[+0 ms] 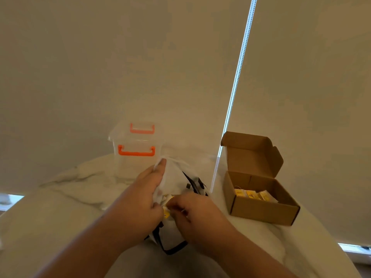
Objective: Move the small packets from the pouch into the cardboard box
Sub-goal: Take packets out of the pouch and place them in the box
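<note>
A white fabric pouch with black trim lies on the marble table in front of me. My left hand grips its upper edge and holds the mouth apart. My right hand is at the pouch mouth, fingers pinched on a small yellow-and-white packet that shows between the two hands. To the right stands an open brown cardboard box with its lid tipped back. Several small yellow packets lie inside it.
A clear plastic storage bin with orange handles stands behind the pouch near the far table edge. The white marble table is rounded. A beaded blind chain hangs down just left of the box, against closed blinds.
</note>
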The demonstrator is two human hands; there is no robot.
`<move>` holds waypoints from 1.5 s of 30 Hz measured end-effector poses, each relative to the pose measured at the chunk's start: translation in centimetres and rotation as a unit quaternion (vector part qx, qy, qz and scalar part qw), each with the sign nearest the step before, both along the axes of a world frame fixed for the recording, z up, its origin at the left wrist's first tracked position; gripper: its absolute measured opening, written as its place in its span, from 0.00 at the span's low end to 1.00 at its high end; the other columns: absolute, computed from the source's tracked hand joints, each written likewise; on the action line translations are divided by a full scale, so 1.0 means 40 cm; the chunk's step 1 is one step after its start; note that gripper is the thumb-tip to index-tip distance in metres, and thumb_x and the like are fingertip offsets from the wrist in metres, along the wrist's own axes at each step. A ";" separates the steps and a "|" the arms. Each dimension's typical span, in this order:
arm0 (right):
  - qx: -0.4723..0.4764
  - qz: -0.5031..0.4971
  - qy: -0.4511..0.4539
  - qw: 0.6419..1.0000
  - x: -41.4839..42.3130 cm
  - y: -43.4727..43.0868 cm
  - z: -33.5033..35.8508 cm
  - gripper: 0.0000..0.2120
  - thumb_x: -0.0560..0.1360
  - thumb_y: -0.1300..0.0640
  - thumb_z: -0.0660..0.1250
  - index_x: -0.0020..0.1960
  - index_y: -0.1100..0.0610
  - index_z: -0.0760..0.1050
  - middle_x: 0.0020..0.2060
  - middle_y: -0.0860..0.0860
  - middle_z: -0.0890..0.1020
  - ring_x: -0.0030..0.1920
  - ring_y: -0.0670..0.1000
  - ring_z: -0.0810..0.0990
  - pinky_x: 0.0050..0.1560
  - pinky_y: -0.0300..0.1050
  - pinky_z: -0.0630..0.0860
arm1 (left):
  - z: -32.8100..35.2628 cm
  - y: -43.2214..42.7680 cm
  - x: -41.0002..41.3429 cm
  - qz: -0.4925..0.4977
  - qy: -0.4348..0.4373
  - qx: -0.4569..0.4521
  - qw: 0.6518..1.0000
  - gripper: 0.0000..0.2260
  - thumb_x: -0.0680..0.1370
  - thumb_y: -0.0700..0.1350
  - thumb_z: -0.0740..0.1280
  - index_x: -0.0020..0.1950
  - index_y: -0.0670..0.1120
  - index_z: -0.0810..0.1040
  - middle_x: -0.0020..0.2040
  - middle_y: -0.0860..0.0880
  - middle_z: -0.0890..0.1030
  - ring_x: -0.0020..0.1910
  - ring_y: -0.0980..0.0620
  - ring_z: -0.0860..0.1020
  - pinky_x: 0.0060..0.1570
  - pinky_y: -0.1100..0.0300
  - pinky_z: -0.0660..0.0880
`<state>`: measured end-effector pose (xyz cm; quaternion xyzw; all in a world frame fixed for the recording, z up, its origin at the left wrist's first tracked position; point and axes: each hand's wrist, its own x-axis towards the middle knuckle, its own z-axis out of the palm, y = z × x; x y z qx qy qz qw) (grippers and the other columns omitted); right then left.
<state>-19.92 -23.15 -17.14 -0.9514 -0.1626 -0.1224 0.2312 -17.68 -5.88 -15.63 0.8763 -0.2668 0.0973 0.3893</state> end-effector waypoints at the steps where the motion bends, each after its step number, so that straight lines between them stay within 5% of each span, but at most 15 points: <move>1: 0.003 -0.007 0.006 1.000 0.021 0.008 -0.017 0.14 0.80 0.55 0.59 0.62 0.46 0.78 0.53 0.45 0.82 0.53 0.44 0.79 0.51 0.35 0.74 | 0.003 -0.001 0.000 -0.005 0.004 -0.002 1.000 0.40 0.74 0.36 0.62 0.78 0.61 0.46 0.73 0.67 0.51 0.69 0.73 0.51 0.60 0.81 0.49; 4: 0.001 -0.028 0.017 0.999 0.074 0.021 -0.053 0.15 0.79 0.57 0.59 0.61 0.49 0.79 0.53 0.49 0.82 0.52 0.49 0.79 0.52 0.39 0.74 | 0.000 0.002 0.004 -0.008 0.013 -0.009 1.000 0.40 0.74 0.36 0.63 0.78 0.60 0.46 0.72 0.66 0.54 0.62 0.77 0.59 0.52 0.86 0.55; 8: -0.030 -0.037 0.032 0.998 0.097 0.028 -0.082 0.10 0.79 0.56 0.61 0.55 0.55 0.79 0.48 0.53 0.82 0.48 0.53 0.80 0.51 0.47 0.77 | -0.009 0.002 0.012 -0.001 0.007 -0.005 1.000 0.39 0.74 0.39 0.64 0.79 0.59 0.49 0.77 0.62 0.54 0.74 0.63 0.55 0.69 0.68 0.55; 12: -0.084 -0.044 0.007 0.996 0.099 0.023 -0.111 0.08 0.77 0.54 0.63 0.46 0.57 0.77 0.40 0.56 0.78 0.41 0.56 0.78 0.45 0.52 0.79 | -0.020 -0.002 0.020 0.010 -0.003 0.004 1.000 0.36 0.76 0.39 0.62 0.78 0.59 0.49 0.77 0.62 0.54 0.72 0.66 0.54 0.66 0.72 0.52; 15: -0.084 -0.060 0.028 0.994 0.104 0.030 -0.111 0.07 0.76 0.54 0.62 0.42 0.55 0.76 0.40 0.55 0.76 0.39 0.54 0.76 0.41 0.46 0.75 | -0.022 -0.001 0.023 0.017 -0.008 0.011 1.000 0.35 0.77 0.38 0.62 0.79 0.59 0.49 0.77 0.62 0.54 0.68 0.70 0.53 0.63 0.76 0.48; 22: 0.037 -0.076 0.068 0.994 0.095 0.029 -0.113 0.11 0.74 0.56 0.63 0.53 0.48 0.80 0.45 0.44 0.80 0.45 0.45 0.78 0.51 0.42 0.78 | -0.022 0.000 0.021 0.017 -0.009 0.006 1.000 0.35 0.78 0.38 0.62 0.78 0.59 0.49 0.77 0.62 0.54 0.73 0.65 0.54 0.67 0.70 0.51; 30: 0.103 -0.041 0.084 0.990 0.075 0.018 -0.090 0.14 0.75 0.56 0.64 0.58 0.45 0.79 0.38 0.42 0.76 0.36 0.41 0.73 0.38 0.32 0.73 | -0.020 -0.005 0.024 0.017 -0.012 0.009 1.000 0.35 0.77 0.38 0.62 0.79 0.58 0.49 0.77 0.62 0.53 0.72 0.67 0.51 0.67 0.71 0.48; 38: 0.122 -0.047 0.029 0.991 0.031 -0.003 -0.038 0.09 0.76 0.56 0.69 0.44 0.41 0.78 0.44 0.39 0.79 0.45 0.35 0.76 0.43 0.26 0.71 | -0.018 0.004 0.024 0.021 -0.005 -0.022 1.000 0.36 0.76 0.41 0.63 0.78 0.62 0.49 0.77 0.65 0.53 0.74 0.65 0.53 0.70 0.66 0.53; 45: 0.245 -0.007 -0.040 0.969 -0.054 -0.069 0.065 0.08 0.76 0.57 0.71 0.45 0.43 0.81 0.41 0.42 0.83 0.42 0.44 0.82 0.44 0.39 0.81 | -0.008 0.005 0.023 0.046 -0.015 -0.013 0.999 0.38 0.76 0.40 0.65 0.78 0.61 0.49 0.75 0.64 0.55 0.71 0.66 0.54 0.70 0.65 0.53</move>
